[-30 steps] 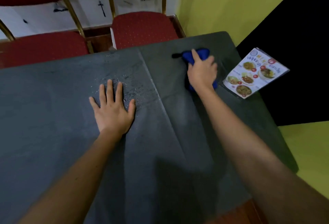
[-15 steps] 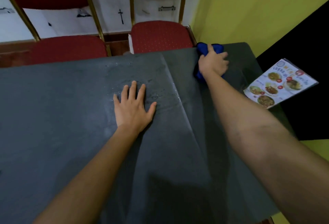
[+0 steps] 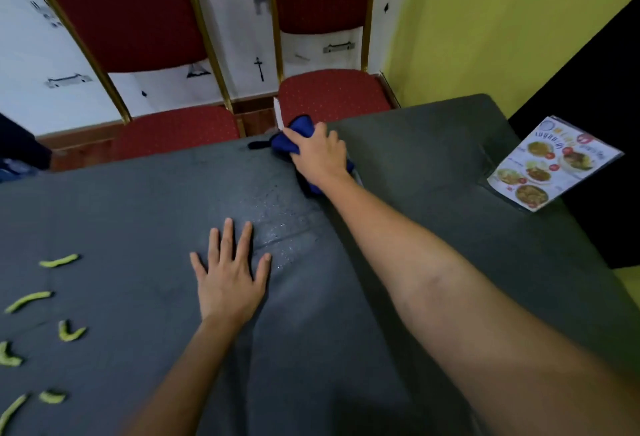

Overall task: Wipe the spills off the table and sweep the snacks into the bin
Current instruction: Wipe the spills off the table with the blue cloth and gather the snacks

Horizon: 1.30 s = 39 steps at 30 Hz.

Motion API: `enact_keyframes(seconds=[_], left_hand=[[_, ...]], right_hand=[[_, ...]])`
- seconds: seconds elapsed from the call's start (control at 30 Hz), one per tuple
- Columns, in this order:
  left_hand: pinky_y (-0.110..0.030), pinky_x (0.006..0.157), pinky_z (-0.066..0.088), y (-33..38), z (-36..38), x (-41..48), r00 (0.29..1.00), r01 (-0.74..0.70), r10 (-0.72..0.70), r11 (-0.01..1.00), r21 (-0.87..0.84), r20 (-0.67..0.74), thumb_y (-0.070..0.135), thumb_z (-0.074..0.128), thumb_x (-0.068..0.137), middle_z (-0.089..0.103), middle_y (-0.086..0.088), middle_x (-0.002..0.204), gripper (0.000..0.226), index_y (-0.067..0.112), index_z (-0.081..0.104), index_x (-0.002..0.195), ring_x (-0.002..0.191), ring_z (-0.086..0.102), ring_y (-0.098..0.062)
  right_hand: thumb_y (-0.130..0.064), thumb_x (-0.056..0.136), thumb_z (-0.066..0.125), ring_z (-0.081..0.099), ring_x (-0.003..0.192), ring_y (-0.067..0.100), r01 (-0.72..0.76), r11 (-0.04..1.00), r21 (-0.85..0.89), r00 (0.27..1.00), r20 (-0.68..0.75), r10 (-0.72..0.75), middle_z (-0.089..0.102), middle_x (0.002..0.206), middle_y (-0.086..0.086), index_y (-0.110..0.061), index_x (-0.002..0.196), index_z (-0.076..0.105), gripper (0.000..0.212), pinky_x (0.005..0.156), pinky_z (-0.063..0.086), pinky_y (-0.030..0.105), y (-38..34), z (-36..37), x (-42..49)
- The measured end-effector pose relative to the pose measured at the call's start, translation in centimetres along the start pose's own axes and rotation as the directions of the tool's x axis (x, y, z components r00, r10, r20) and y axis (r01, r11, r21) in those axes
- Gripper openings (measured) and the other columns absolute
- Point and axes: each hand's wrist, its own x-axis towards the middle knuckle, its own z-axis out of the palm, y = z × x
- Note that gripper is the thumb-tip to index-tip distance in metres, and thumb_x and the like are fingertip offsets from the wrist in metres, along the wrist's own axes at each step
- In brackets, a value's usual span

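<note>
Gray table (image 3: 121, 213) has a wet spill (image 3: 278, 227). My right hand (image 3: 320, 158) grips the cloth (image 3: 290, 137) and has slid it just behind the spill. My left hand (image 3: 228, 279) lies flat beside the spill. Snacks (image 3: 59, 260) wait far left of it, so wiping comes first.

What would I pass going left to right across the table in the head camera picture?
First the green snack pieces → left hand flat on the table → right hand gripping the blue cloth → menu at the right edge.
</note>
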Motion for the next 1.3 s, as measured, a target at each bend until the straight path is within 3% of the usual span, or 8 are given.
enact_keyframes(seconds=[0.13,0.33,0.43,0.6,0.77,0.9,1.07,1.3], left_hand=[[-0.058,0.115,0.005,0.0,0.5,0.1,1.0,0.007,-0.006,1.0,0.02,-0.017,0.059,0.018,0.092,0.001,0.0,0.161,0.066,0.032,0.006,0.15,0.147,-0.002,-0.023],[-0.061,0.112,0.01,-0.3,1.0,0.3,0.999,-0.003,0.004,1.0,0.031,-0.037,0.06,0.015,0.09,0.005,-0.002,0.161,0.067,0.031,0.007,0.15,0.147,0.002,-0.026],[-0.061,0.113,0.008,-0.2,0.9,0.2,1.0,-0.011,0.012,0.999,0.042,-0.019,0.061,0.012,0.09,0.0,-0.001,0.161,0.068,0.031,0.001,0.15,0.147,-0.001,-0.025],[-0.061,0.113,0.008,-0.2,0.6,0.1,1.0,-0.018,0.017,0.999,0.043,0.006,0.062,0.01,0.09,-0.001,-0.001,0.161,0.069,0.031,-0.001,0.15,0.147,-0.003,-0.025],[-0.059,0.114,0.0,0.0,0.1,-0.1,0.999,-0.029,0.029,1.0,-0.003,0.045,0.059,0.015,0.093,-0.006,-0.002,0.16,0.066,0.032,-0.001,0.151,0.147,-0.008,-0.024],[-0.054,0.115,-0.005,-0.8,-0.2,-2.6,0.997,-0.077,0.077,0.997,-0.011,0.029,0.062,0.002,0.088,-0.008,-0.005,0.16,0.069,0.031,-0.002,0.15,0.147,-0.009,-0.023],[-0.053,0.116,-0.002,-2.3,0.4,-4.9,0.995,-0.076,0.075,0.997,0.025,0.06,0.063,-0.009,0.081,-0.009,-0.002,0.16,0.072,0.032,-0.012,0.146,0.147,-0.009,-0.023],[-0.057,0.115,0.001,-2.2,1.2,-4.7,0.997,-0.073,0.071,0.996,0.06,0.034,0.062,-0.005,0.084,-0.01,-0.002,0.16,0.072,0.031,-0.009,0.149,0.147,-0.007,-0.023]], right_hand=[[-0.044,0.094,0.05,0.047,0.113,0.038,-0.19,0.982,0.021,0.98,-0.049,0.191,0.041,0.131,0.016,-0.048,0.143,0.032,0.053,0.094,0.039,0.046,6.2,-0.6,0.3],[-0.046,0.094,0.048,0.047,0.111,0.042,-0.514,0.854,0.081,0.852,-0.073,0.519,0.039,0.135,0.02,-0.047,0.144,0.031,0.052,0.094,0.038,0.045,9.5,-0.3,-0.8],[-0.045,0.093,0.051,0.05,0.104,0.039,-0.477,0.876,0.068,0.868,-0.122,0.482,0.042,0.13,0.019,-0.046,0.143,0.035,0.052,0.09,0.04,0.043,6.1,0.2,-3.0],[-0.045,0.091,0.052,0.049,0.1,0.035,-0.25,0.968,0.008,0.963,-0.105,0.25,0.044,0.129,0.013,-0.048,0.142,0.034,0.054,0.087,0.04,0.042,0.1,1.6,-8.5],[-0.04,0.093,0.052,0.05,0.101,0.034,-0.107,0.994,-0.01,0.993,-0.051,0.107,0.044,0.129,0.011,-0.049,0.143,0.03,0.056,0.087,0.042,0.043,0.5,1.2,-10.3],[-0.045,0.091,0.053,0.051,0.104,0.036,-0.247,0.968,-0.044,0.967,-0.078,0.244,0.045,0.128,0.011,-0.051,0.142,0.033,0.054,0.087,0.044,0.042,5.1,0.1,-10.4],[-0.047,0.093,0.05,0.049,0.11,0.041,-0.504,0.864,0.024,0.859,-0.086,0.504,0.042,0.131,0.017,-0.048,0.143,0.032,0.053,0.092,0.042,0.047,11.5,-0.5,-11.2],[-0.044,0.093,0.051,0.051,0.1,0.04,-0.524,0.852,0.007,0.846,-0.114,0.521,0.043,0.128,0.02,-0.044,0.145,0.031,0.055,0.087,0.043,0.043,6.3,0.7,-12.8]])
